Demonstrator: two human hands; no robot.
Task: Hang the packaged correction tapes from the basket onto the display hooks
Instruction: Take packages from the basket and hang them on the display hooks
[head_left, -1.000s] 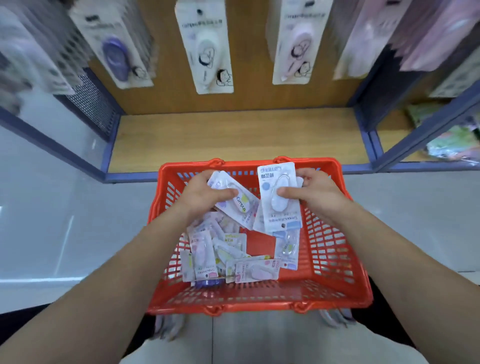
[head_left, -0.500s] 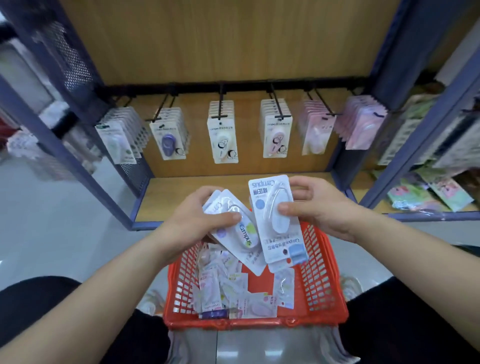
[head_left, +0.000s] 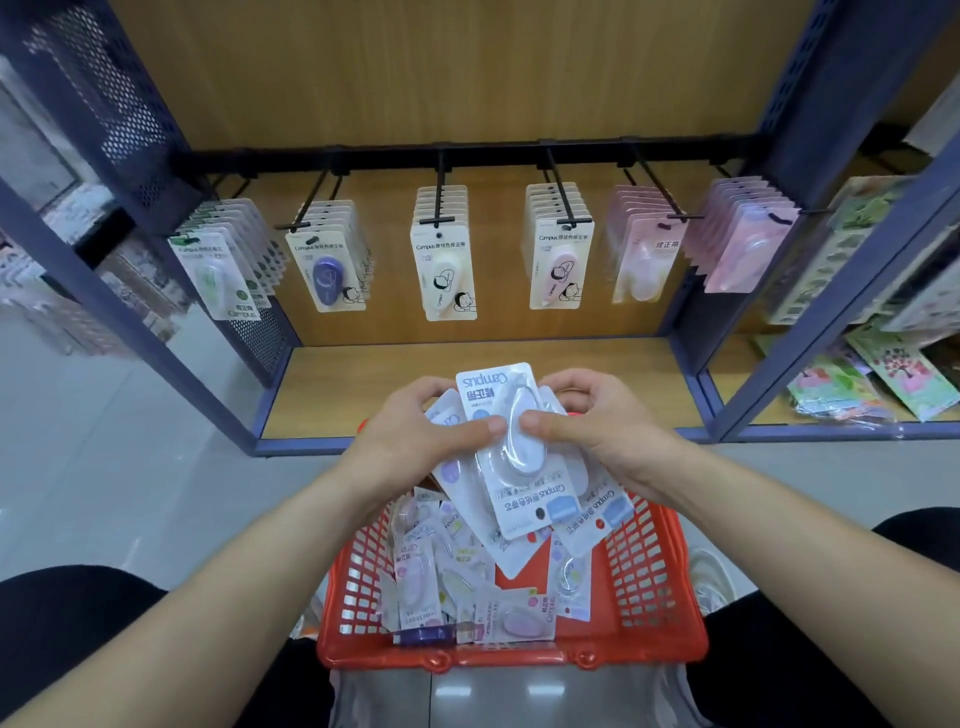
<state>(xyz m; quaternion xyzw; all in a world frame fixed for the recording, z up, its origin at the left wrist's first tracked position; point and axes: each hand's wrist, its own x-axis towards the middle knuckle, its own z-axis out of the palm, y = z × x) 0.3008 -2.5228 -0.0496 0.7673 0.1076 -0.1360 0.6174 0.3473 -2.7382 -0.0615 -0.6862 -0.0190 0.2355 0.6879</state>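
We found the two handfuls merged: left hand (head_left: 415, 434) and right hand (head_left: 597, 423) together gripped one stack of correction tapes (head_left: 519, 483) just above the basket (head_left: 652, 571). We advised aligning hang-holes before hooking.

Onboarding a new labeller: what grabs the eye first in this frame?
Dead centre, the left hand and right hand pinch a fanned stack of packaged correction tapes between them. Just below sits the red basket, with more packs loose inside. Across the back, a row of display hooks carries hanging packs against the wooden panel.
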